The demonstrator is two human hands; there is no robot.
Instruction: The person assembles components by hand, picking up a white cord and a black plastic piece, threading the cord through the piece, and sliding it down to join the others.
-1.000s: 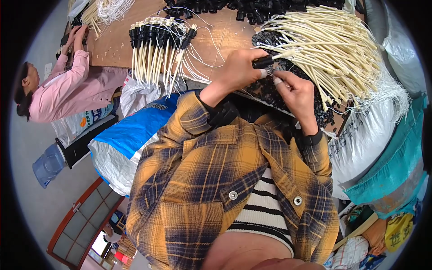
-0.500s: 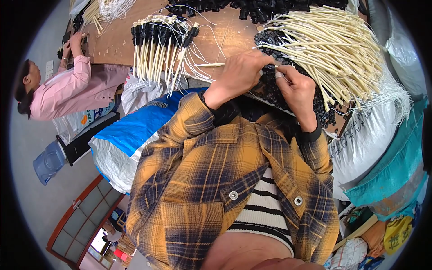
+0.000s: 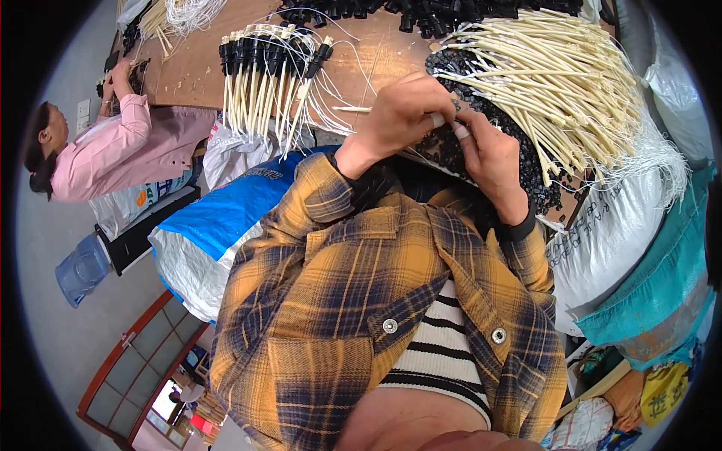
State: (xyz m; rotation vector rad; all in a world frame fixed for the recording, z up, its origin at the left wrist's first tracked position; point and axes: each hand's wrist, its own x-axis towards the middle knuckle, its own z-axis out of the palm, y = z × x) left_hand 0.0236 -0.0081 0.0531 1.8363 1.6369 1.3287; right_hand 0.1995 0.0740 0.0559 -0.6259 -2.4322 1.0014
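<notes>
Left hand (image 3: 406, 113): closed round a cream tube (image 3: 351, 110), over the surface's (image 3: 188, 75) near edge
Right hand (image 3: 492, 150): fingertips pinched, contents hidden, above the same edge
Blue sack (image 3: 226, 210): below the surface, left
Small black parts (image 3: 450, 64): surface, right half
Tube pile (image 3: 556, 90): surface's right end
Black connectors (image 3: 481, 9): surface's far side
Co-worker (image 3: 113, 154): surface's left end
Red-framed glazed panel (image 3: 143, 368): well apart from the surface
</notes>
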